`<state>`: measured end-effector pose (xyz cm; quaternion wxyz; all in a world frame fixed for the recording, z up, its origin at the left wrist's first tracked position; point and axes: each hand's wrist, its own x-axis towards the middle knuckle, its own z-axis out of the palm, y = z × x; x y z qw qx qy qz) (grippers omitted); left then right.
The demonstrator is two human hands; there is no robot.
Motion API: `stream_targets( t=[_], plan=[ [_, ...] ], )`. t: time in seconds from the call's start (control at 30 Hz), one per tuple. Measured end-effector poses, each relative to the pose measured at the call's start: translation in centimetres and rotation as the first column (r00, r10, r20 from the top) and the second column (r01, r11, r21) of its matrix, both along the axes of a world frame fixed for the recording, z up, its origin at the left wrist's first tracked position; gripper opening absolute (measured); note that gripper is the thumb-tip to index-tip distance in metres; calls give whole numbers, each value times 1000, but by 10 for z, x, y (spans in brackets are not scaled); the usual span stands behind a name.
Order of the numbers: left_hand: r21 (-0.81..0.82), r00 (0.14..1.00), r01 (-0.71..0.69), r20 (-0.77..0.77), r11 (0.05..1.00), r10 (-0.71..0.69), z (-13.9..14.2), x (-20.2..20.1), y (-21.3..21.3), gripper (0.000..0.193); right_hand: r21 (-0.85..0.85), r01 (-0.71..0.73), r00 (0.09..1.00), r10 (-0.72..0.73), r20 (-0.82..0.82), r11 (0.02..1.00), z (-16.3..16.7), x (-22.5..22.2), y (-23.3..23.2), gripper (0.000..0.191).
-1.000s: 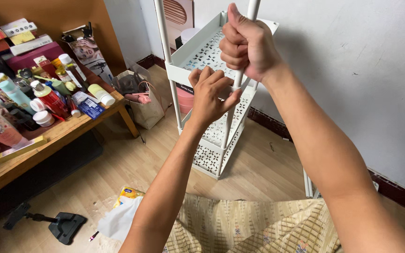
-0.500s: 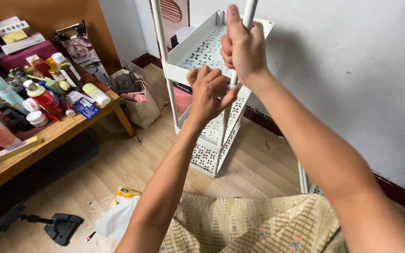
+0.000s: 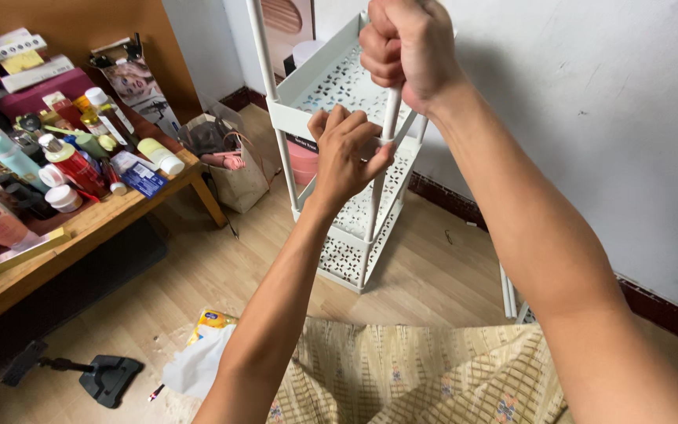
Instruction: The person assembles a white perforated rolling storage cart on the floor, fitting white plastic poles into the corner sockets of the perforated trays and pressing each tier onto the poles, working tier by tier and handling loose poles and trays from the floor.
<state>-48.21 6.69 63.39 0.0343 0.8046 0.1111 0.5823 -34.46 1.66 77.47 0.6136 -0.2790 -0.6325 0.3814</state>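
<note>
A white plastic shelf rack (image 3: 319,86) with perforated tiers stands on the wood floor against the white wall. My right hand (image 3: 410,49) is clenched around the top of the rack's near white corner pole (image 3: 382,161). Just below it, my left hand (image 3: 343,153) grips the near corner of the top tier where that pole passes through. Two lower tiers show beneath my hands.
A wooden table (image 3: 80,228) at left is crowded with bottles, jars and boxes. A bag (image 3: 233,161) sits on the floor by its leg. A black stand (image 3: 103,377), a yellow packet (image 3: 209,322) and white paper lie on the floor. A beige patterned cloth (image 3: 402,369) covers the foreground.
Both hands stay on the rack; the view has shifted slightly, and my left hand has settled lower on the tier corner under the right fist.
</note>
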Motion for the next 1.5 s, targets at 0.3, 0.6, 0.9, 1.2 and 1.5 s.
stream_targets(
  t=[0.3, 0.6, 0.9, 1.2, 1.5],
  plan=[
    [7, 999, 47, 6, 999, -47, 0, 5, 9, 29, 259, 601, 795, -599, -96, 756, -17, -24, 19, 64],
    [-12, 998, 60, -18, 998, -60, 5, 2, 6, 31, -132, -219, 966, 234, 107, 967, 13, 14, -2, 53],
    [-34, 998, 58, -3, 998, -58, -1, 4, 8, 29, 4, 200, 975, -199, -97, 980, -16, -10, 6, 54],
    [-7, 999, 50, -16, 999, -50, 2, 5, -5, 25, 71, 370, 927, -362, -98, 926, -13, -17, -2, 56],
    [31, 994, 4, 105, 1000, -7, 6, 1, -33, 27, 352, 245, 905, -344, 252, 903, -55, 19, -12, 33]
  ],
)
